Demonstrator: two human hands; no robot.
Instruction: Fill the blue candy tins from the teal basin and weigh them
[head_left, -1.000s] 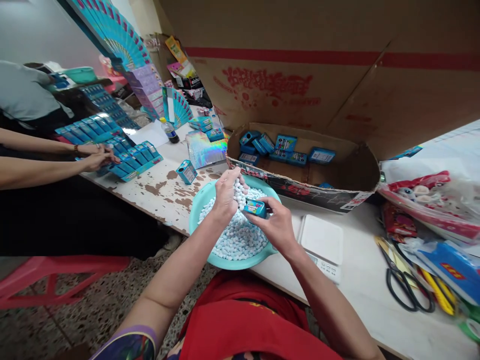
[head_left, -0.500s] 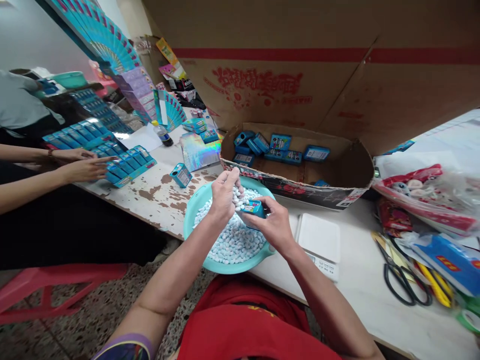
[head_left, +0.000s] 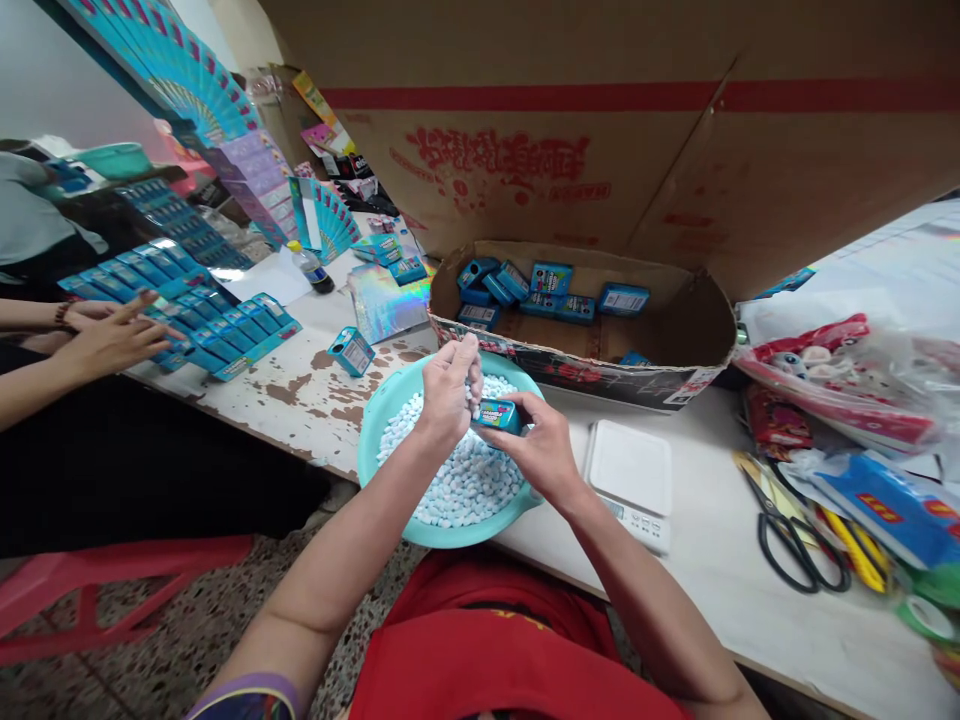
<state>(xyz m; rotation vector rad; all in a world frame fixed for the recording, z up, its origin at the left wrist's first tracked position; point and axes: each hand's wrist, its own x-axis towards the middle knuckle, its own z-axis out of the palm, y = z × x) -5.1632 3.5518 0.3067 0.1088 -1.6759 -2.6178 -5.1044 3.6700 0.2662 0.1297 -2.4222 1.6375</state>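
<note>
Over a turquoise basin (head_left: 365, 440) full of small pale candies (head_left: 469, 483), my left hand (head_left: 448, 392) is curled around some of the same candies, a few showing at its fingers. My right hand (head_left: 546, 445) grips a small blue box (head_left: 496, 414) from its right side, tilted so that its left end faces the left hand. The two hands are close together, and the box's opening is hidden by my left fingers. Behind the basin, a low cardboard box (head_left: 637, 378) holds several more blue boxes (head_left: 550, 278).
A white scale (head_left: 628, 472) lies right of the basin, with black-handled scissors (head_left: 795, 540) farther right. One blue box (head_left: 351, 351) stands left of the basin. At left, a co-worker's hands (head_left: 120, 335) are beside rows of blue boxes (head_left: 247, 330). A bottle (head_left: 311, 268) stands behind.
Fewer candies show at my left hand, which is now closer against the box. The view has shifted slightly to the right. The co-worker's hands have moved left, off the front boxes.
</note>
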